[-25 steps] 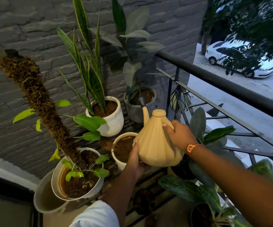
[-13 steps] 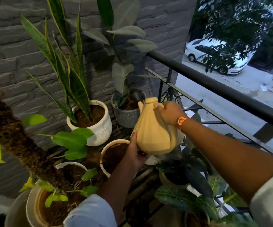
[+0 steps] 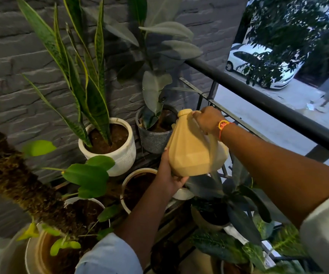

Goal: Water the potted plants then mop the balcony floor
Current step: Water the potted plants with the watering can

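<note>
— How is the light here?

— Dim and bluish. Daylight comes from the open street at far right, where the pale road (image 3: 274, 107) and the white car (image 3: 258, 68) are the brightest patches. The brick wall (image 3: 21, 56) on the left sits in soft grey shade with no hard shadows.

— Is it sharp?

— Not quite. The mossy pole (image 3: 17, 175) at near left is smeared, and the watering can (image 3: 191, 147) has a ghosted right edge. The railing (image 3: 278, 107) bows from the wide lens, and the near corners stretch.
</note>
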### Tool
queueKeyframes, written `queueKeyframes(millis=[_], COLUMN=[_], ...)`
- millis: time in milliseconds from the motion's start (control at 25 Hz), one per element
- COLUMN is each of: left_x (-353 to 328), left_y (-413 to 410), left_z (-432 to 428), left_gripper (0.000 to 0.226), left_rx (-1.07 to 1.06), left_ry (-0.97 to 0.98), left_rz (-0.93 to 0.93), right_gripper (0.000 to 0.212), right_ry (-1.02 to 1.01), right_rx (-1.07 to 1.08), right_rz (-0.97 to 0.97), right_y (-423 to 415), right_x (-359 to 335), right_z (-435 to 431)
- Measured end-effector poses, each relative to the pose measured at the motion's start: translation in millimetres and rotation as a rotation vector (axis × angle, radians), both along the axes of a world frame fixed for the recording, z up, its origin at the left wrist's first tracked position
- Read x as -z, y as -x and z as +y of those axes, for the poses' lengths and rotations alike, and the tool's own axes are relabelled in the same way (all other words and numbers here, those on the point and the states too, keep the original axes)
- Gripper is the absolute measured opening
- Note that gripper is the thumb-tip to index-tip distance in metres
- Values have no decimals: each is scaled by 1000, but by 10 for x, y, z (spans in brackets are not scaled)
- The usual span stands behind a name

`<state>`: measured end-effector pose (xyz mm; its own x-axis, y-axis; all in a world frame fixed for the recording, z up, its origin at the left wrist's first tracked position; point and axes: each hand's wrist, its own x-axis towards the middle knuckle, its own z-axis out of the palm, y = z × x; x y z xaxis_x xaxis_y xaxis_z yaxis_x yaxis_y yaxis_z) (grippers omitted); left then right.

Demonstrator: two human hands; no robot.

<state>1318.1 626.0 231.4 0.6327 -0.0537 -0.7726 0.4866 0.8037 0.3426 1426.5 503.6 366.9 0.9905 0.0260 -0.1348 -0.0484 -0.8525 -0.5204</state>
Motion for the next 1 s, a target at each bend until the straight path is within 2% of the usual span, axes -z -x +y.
queueKeyframes(millis=[600, 1000], left_x=[-141, -237], left_y=[69, 58], left_z=[60, 62], left_gripper=[81, 75], left_rx=[28, 24], left_ry=[-35, 10], left_rz=[23, -21], right_gripper=[43, 44], right_ry=[-79, -44], right_rx=[57, 42], right_rz=[70, 60], right_y=[7, 2], right_x=[-30, -151], right_z=[154, 192])
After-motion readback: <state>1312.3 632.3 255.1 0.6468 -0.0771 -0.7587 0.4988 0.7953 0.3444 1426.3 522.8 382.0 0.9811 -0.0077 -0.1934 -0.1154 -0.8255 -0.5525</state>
